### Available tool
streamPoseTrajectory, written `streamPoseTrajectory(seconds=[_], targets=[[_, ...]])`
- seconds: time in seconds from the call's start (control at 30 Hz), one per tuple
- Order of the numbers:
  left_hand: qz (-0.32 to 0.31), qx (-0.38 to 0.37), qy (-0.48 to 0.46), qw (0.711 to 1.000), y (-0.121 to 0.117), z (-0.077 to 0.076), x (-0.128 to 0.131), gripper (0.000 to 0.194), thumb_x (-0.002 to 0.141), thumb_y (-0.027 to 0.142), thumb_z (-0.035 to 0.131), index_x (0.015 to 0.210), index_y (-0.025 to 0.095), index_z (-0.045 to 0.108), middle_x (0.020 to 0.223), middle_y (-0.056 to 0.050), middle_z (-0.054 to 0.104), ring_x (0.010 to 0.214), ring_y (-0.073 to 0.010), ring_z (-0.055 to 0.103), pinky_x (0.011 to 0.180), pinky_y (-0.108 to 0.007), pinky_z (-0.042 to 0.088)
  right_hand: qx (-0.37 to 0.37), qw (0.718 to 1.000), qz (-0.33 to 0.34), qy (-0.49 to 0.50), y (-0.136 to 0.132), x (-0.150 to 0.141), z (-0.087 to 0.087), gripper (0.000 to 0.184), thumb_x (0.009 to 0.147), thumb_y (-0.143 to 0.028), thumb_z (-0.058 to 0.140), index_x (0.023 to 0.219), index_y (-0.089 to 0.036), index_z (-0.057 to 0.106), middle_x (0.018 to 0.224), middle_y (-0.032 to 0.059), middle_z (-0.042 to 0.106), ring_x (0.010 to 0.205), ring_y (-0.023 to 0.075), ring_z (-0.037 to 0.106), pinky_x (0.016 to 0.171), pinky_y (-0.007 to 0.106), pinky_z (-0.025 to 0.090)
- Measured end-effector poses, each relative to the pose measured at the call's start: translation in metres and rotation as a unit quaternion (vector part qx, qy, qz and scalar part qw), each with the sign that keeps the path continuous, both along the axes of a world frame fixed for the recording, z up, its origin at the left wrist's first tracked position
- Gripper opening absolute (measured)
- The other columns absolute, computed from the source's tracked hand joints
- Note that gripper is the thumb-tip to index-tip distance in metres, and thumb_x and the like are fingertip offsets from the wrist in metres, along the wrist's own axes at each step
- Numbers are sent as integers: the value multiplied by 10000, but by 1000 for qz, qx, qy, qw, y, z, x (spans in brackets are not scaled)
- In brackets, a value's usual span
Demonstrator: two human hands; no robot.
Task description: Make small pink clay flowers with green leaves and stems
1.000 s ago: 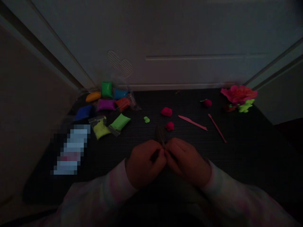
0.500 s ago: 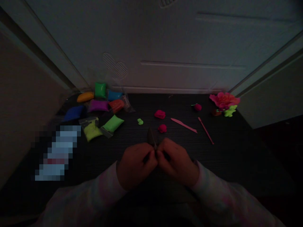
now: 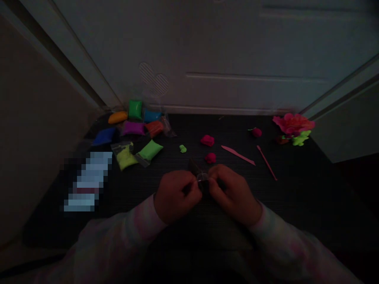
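Between my two hands is a small clear plastic bag [image 3: 203, 177] with a dark, perhaps brown, lump at its far end; the dim light hides the detail. My left hand [image 3: 177, 195] pinches the bag's left edge, its fingers curled. On the opposite edge my right hand [image 3: 233, 193] is closed in a similar pinch. Just beyond the hands lie two crimson clay lumps, a nearer one [image 3: 210, 158] and a farther one [image 3: 207, 140]. A small light green clay piece [image 3: 182, 148] is to their left.
Several bagged clays, including a light green bag [image 3: 151, 151] and a blue bag [image 3: 104, 136], lie at left near a blurred-out pale rectangle [image 3: 91, 177]. Rightward are a pink clay knife [image 3: 238, 155], a thin pink stick [image 3: 267, 163], a crimson ball [image 3: 256, 132] and a pink clay flower [image 3: 293, 123].
My hands have moved slightly apart, and the bag's edge now shows stretched between them. The whole view has shifted, so the tabletop things appear farther right.
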State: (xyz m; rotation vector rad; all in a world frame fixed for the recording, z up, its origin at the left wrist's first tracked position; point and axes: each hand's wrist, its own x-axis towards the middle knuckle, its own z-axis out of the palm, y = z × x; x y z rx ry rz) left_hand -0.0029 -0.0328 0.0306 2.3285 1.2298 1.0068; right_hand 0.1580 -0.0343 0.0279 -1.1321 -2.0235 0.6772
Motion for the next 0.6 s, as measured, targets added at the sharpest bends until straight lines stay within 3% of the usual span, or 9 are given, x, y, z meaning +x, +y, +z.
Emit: streamPoseTrajectory(seconds=[0.1,0.17,0.23,0.3,0.43,0.6], targets=[[-9,51,-7,999,1,-2,-1,163,709,119,448,554,167,455,513,20,476,516,-92,461,510,-211,382,-7,1000,5,9,0,0,0,109,759,-109,429,684,-188,423,692,25,523,648,120,508,598,241,409],[-10,99,-9,995,3,-5,-2,45,704,191,515,678,159,497,682,-36,566,695,-147,522,658,-283,435,-21,1000,7,21,-1,0,1,109,754,-104,426,680,-184,426,690,25,518,645,119,501,597,243,408],[-31,123,13,992,6,-8,-3,332,664,344,604,901,134,507,933,-113,589,916,-223,515,817,-387,411,-31,999,6,33,-1,1,3,111,751,-105,423,671,-181,428,664,15,503,616,112,483,577,239,399],[-75,102,46,991,8,-11,-4,570,637,427,631,1078,122,439,1062,-136,564,1024,-250,487,914,-436,352,-36,999,11,40,-2,2,5,119,751,-108,425,655,-179,430,634,0,487,586,102,467,551,230,386],[-111,31,52,992,10,-14,-5,447,702,286,601,1084,133,427,1010,-92,601,951,-182,546,856,-328,416,-55,997,23,45,-3,6,8,140,752,-111,438,629,-178,445,610,-15,491,562,90,469,533,221,380],[-51,45,66,996,10,-12,-6,396,701,309,602,1038,135,484,949,-80,621,885,-195,567,765,-318,448,-49,996,-14,78,-5,10,8,46,790,-176,472,746,-191,472,687,-5,527,635,110,512,576,247,421]])
